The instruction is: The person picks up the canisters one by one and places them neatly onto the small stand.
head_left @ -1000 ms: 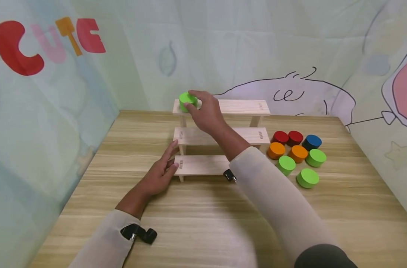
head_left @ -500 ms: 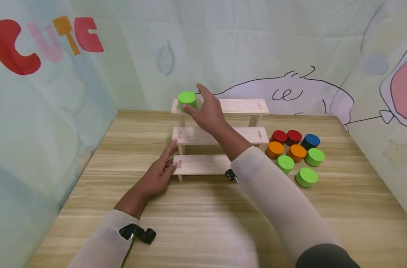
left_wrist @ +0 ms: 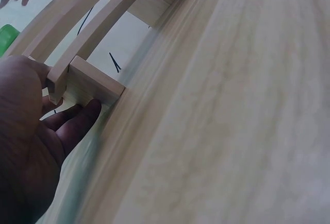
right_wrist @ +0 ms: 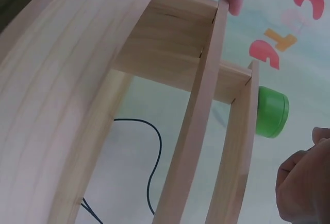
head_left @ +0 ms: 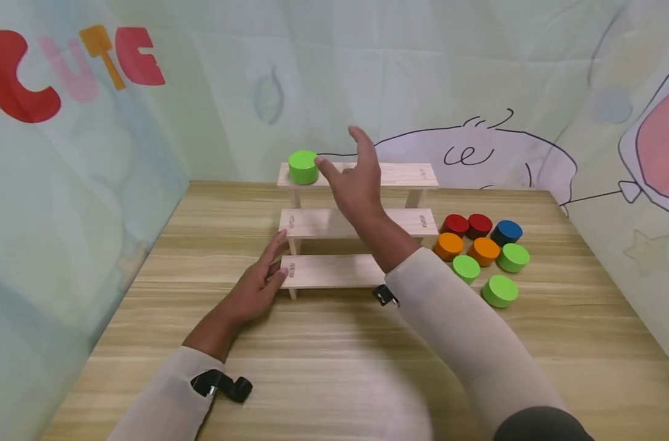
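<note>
A light wooden three-step rack [head_left: 334, 269] stands on the table. On its top step, at the left end, sits a green round block [head_left: 303, 168]. My right hand [head_left: 362, 184] is over the upper steps just right of that block, thumb pointing at it and index finger raised; the hand holds nothing. In the right wrist view the green block [right_wrist: 271, 112] stands apart from the fingers [right_wrist: 299, 183]. My left hand [head_left: 257, 288] rests against the rack's left side, thumb at the lowest step's end. The left wrist view shows its fingers [left_wrist: 80, 126] touching the side panel.
Right of the rack lies a group of round blocks: two red [head_left: 480, 225], one blue [head_left: 506, 233], two orange [head_left: 483, 251] and three green [head_left: 499, 291]. A printed cloth backdrop [head_left: 312, 73] encloses the wooden table [head_left: 312, 367] behind and at the sides.
My right hand has let go of the green block, spread its fingers and drawn back to the right. The block stays on the top step. My left hand keeps its place.
</note>
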Available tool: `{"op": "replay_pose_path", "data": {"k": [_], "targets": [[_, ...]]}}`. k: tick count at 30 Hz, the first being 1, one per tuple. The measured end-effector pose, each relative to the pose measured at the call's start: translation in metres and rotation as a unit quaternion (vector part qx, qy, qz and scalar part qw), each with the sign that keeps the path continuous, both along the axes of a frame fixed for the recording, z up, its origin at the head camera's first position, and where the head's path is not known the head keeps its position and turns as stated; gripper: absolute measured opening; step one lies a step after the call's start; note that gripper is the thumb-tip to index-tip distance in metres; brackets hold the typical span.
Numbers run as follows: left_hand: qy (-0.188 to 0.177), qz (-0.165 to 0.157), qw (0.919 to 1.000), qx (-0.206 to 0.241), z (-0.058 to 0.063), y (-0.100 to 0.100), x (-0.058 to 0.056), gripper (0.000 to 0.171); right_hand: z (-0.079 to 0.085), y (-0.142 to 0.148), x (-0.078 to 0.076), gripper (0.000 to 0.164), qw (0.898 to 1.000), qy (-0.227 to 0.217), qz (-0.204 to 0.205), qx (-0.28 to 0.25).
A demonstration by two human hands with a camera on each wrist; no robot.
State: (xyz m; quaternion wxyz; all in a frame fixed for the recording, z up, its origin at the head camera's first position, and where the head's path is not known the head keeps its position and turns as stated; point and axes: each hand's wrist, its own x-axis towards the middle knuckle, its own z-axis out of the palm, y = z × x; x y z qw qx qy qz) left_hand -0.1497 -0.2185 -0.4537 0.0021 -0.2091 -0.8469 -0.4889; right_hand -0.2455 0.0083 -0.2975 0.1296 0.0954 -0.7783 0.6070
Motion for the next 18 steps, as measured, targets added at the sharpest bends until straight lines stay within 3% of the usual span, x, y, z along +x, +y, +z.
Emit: {"op": "replay_pose_path", "data": {"k": [11,18], "targets": [[-0.005,-0.001,1.0,-0.003,0.001,0.0,-0.001,0.079,0.007,0.034,0.017,0.079,0.999,0.022,0.002,-0.044],[-0.006,-0.001,1.0,0.004,0.0,0.001,0.0,0.079,0.009,0.061,0.032,0.078,0.999,0.032,-0.005,-0.025]]}}
